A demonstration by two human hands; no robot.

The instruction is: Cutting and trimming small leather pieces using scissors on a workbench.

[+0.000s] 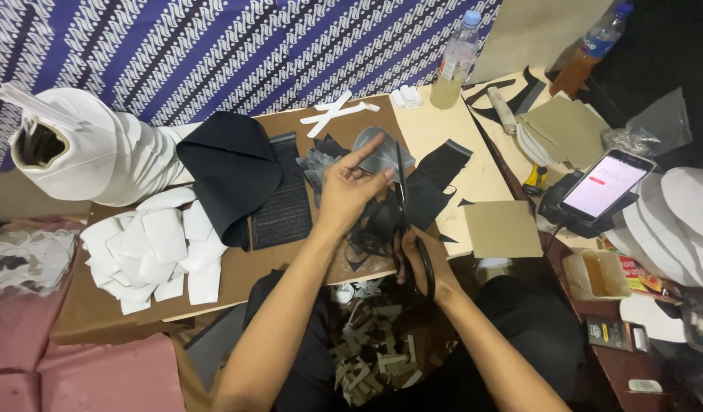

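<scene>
From the head camera, the left hand (pixel 350 185) pinches a grey sheet (pixel 378 152) between thumb and fingers, the forefinger stretched out along its top edge, holding it up over the brown board (pixel 290 267). The right hand (pixel 416 255) is closed through the handles of black scissors (pixel 403 210), whose blades run up and away from the body and meet the sheet at its right edge, just beside the left fingertips; whether the blades are parted or closed is hard to tell, as they show edge-on. Dark offcuts (pixel 435 187) lie under and around both hands, and small pale scraps (pixel 374 355) are heaped low in the lap. To cut well here, in my judgement, the sheet should stay taut near the blade, with the pinching fingers clear of the cutting line, since they sit very close to it. Feeding the sheet into the blades with the left hand, rather than swinging the scissors, should keep the edge smooth. Long strokes that stop short of the tips would likely avoid nicks. On the left of the board lie white cut pieces (pixel 157 252), a black fabric piece (pixel 229 172) and a dark textured sheet (pixel 284 194). To the right stand a bottle (pixel 457 61) and a phone (pixel 605 185), well apart from the cut.
</scene>
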